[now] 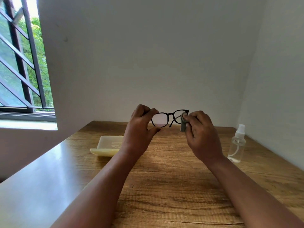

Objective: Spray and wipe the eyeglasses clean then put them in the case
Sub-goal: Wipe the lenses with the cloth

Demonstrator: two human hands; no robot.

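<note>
Two hands hold the work up in the middle of the frame, above the desk (164,186). The left hand (139,127) grips the eyeglasses (169,118) at the left end of the black frame, its fingers (144,111) curled over the top and the thumb under the rim. The right hand (202,134) pinches a small grey cloth (183,123) against the right lens, with the fingers bent around the cloth. So both hands are closed on something, none is free.

The step in hand seems to be the wiping. To do it well, I think the left hand should keep the frame steady by the rim only and not touch the glass, while the right hand rubs with light pressure in small circles — both faces of the lens between thumb and finger, so the frame is not bent. The left lens looks not covered by the cloth now; it will probably need the same care after a change of grip.

Lower left of the hands, the pale yellow case (108,146) lies open on the desk, partly hidden behind the left wrist. The clear spray bottle (236,143) stands upright at the right side of the frame, well apart from the hands — it is better not to knock it when the arm comes down.
</note>
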